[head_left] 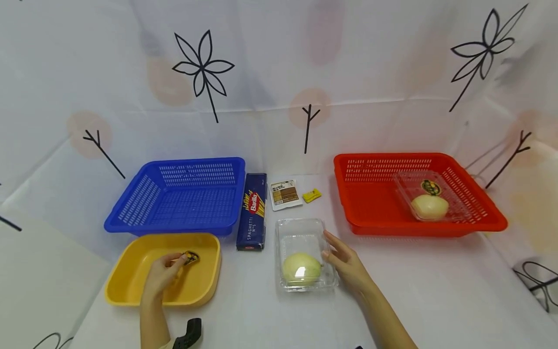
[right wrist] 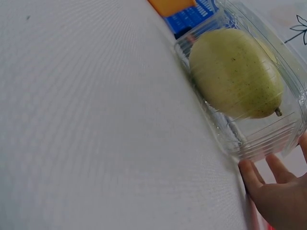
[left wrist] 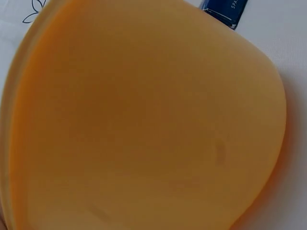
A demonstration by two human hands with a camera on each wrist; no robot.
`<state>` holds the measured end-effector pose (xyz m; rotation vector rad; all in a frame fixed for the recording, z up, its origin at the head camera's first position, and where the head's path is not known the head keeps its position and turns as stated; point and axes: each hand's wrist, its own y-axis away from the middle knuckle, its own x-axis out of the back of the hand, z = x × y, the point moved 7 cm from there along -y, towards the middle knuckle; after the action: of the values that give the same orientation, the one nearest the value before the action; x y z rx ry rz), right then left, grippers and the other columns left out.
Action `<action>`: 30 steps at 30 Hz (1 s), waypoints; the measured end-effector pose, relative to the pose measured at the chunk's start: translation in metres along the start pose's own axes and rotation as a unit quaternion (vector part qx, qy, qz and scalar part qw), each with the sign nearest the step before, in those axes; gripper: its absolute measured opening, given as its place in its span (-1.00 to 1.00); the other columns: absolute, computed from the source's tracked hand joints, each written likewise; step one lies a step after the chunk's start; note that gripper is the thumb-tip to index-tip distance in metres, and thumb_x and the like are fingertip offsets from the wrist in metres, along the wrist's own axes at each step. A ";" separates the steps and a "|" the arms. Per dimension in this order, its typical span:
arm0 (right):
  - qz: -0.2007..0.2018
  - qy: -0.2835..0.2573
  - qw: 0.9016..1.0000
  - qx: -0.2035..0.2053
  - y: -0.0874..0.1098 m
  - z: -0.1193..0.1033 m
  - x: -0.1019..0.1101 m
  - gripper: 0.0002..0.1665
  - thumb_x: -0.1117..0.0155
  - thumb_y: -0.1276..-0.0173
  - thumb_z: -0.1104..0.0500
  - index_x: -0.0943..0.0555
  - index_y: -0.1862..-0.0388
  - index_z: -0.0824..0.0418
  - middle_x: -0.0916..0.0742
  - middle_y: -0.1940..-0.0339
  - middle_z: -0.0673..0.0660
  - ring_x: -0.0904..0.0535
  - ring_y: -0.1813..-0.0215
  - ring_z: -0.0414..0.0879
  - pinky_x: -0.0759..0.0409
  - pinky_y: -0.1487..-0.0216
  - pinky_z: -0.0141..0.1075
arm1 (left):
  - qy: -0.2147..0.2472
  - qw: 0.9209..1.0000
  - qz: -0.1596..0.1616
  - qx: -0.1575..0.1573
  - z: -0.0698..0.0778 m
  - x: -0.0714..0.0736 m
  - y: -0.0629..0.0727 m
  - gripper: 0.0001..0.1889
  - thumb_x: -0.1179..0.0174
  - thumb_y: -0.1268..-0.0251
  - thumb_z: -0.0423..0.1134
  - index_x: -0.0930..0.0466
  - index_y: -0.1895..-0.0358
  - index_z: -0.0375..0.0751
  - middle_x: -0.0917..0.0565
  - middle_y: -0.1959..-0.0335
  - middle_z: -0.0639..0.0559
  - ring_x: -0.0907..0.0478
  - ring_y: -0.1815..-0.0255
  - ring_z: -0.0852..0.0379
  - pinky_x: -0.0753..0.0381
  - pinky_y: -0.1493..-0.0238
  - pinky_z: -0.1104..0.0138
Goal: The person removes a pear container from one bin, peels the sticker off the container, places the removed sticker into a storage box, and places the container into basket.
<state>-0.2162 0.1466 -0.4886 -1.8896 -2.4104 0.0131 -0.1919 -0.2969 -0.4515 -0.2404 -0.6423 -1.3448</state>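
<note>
Fruit (head_left: 302,268), pale green, rests toward the six-o'clock end of a clear container (head_left: 301,237) on a white tabletop (head_left: 253,310), as a person's right hand (head_left: 348,264) touches the container's wall at three o'clock, fingers fairly straight and spread wide rather than wrapped around it. With contact showing on that side only, a push could skid the light box or roll the fruit inside; whether the container is latched cannot be told, so a tug on its top could pop it open. At nine o'clock, the left hand (head_left: 161,274) pinches a small black-and-yellow label (head_left: 191,257) narrowly between thumb and fingers, over a yellow basin (head_left: 206,283). Should the pinch slip, the label could drop into the basin; if its back is sticky, which no view shows, it could fold or cling to the skin. The left forearm (head_left: 153,322) crosses the basin's near rim, so a low sweep could drag the basin along. At ten o'clock, a spaghetti box (head_left: 252,213) beside a blue basket (head_left: 187,201) risks a knock if the container slides that way. Toward twelve lie a flat sachet (head_left: 285,195) and a yellow packet (head_left: 311,195); at two, a red basket (head_left: 370,203) holds a second container (head_left: 407,186).
</note>
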 end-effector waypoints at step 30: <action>0.005 0.009 1.000 0.005 0.000 -0.002 0.000 -0.31 -0.11 -0.36 0.28 -0.18 -0.44 0.27 -0.24 -0.45 0.32 -0.16 -0.38 0.38 -0.31 -0.26 0.02 | 0.078 0.995 -0.052 0.041 -0.004 -0.008 0.003 -0.33 -0.04 -0.39 -0.11 -0.13 -0.25 -0.71 -0.67 0.23 -0.22 -0.43 0.72 0.26 -0.52 0.60 0.44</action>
<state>-0.2156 0.1462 -0.4869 -1.8883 -2.3855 0.0075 -0.1891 -0.2912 -0.4587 -0.0348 -0.5837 -1.4176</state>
